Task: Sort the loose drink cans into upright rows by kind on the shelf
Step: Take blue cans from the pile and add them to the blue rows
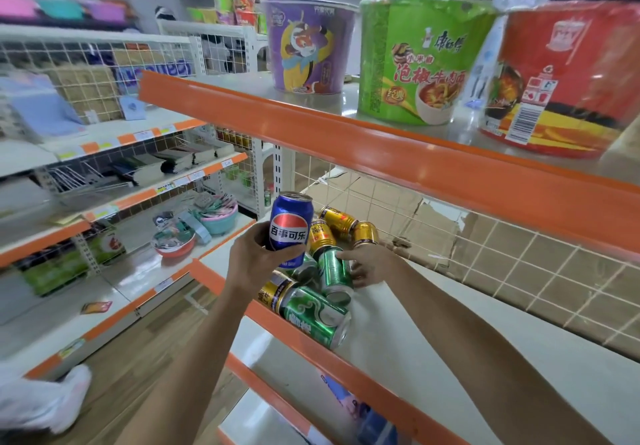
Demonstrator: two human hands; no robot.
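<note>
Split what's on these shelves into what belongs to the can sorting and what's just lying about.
Job: blue can gripped in the left hand; green cans under the right hand; gold cans; shelf.
Lying about: noodle tubs above; plastic bowls on the neighbouring shelves.

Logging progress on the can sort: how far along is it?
Early. Done: no upright row shows on the shelf. In hand: left hand holds the blue can upright; right hand touches a lying green can. Left: gold cans and green cans lie piled.
</note>
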